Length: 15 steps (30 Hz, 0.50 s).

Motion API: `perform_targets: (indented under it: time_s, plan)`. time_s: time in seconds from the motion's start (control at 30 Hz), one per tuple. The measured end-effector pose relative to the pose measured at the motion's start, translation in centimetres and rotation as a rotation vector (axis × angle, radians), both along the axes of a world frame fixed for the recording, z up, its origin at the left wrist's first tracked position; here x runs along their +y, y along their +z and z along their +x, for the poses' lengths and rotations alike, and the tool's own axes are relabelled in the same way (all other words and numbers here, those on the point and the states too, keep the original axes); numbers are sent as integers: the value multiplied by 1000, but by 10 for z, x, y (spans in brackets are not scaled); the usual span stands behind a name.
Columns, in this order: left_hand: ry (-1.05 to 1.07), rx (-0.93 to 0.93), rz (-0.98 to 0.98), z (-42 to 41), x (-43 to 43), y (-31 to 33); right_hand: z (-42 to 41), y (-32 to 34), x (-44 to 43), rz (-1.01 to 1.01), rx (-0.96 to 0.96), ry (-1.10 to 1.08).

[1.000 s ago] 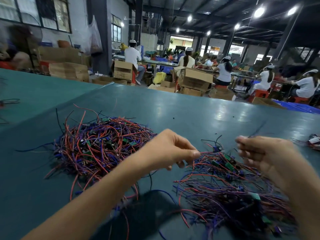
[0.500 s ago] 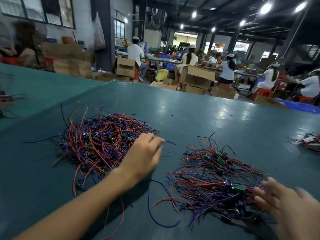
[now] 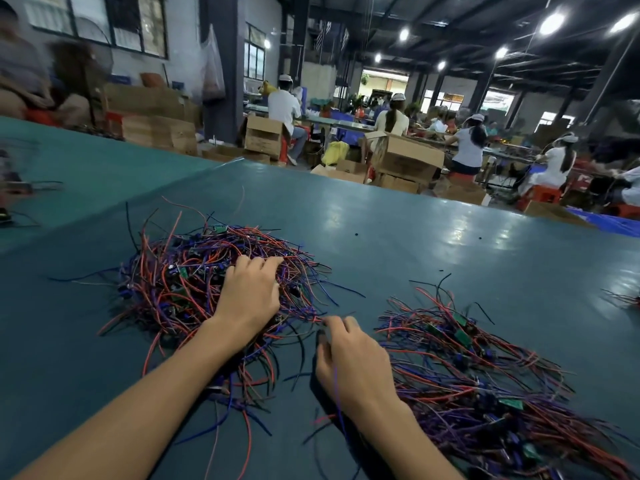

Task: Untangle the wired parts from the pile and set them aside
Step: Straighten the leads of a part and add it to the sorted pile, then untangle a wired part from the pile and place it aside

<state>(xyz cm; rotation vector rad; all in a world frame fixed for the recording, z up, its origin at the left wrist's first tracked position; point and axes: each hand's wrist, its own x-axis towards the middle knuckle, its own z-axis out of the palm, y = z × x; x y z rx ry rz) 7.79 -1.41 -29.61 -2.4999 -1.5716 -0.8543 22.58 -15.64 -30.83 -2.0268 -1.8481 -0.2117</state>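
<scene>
Left hand [image 3: 251,292] palm-down on the tangled wire pile [image 3: 180,271], fingertips curled in among wires, grip indeterminate, right hand [image 3: 349,358] palm-down between that pile and the right-side wired parts heap [image 3: 485,368], fingertips at a red wire [image 3: 311,319], pinch unclear.

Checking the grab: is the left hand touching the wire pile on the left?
Touching. The head view shows the left hand resting on the left wire pile, with its fingers curled down into the wires.

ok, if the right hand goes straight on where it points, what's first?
The right hand points forward and slightly left. It would likely meet the stray wires at the near edge of the left pile first, though depth is unclear.
</scene>
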Motion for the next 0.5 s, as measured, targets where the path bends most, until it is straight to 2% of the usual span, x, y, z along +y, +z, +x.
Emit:
perform_targets:
  time_s: [0.13, 0.23, 0.33, 0.5]
  plan:
    - [-87, -96, 113, -2, -14, 8, 2, 3, -2, -12, 34, 38]
    - [-137, -102, 285, -2, -24, 14, 0, 9, -5, -47, 45, 76]
    - [-214, -83, 475, 0, -31, 21, -1, 13, -7, 19, 75, 106]
    - [-455, -237, 612, 10, -42, 24, -1, 25, -11, 285, 547, 79]
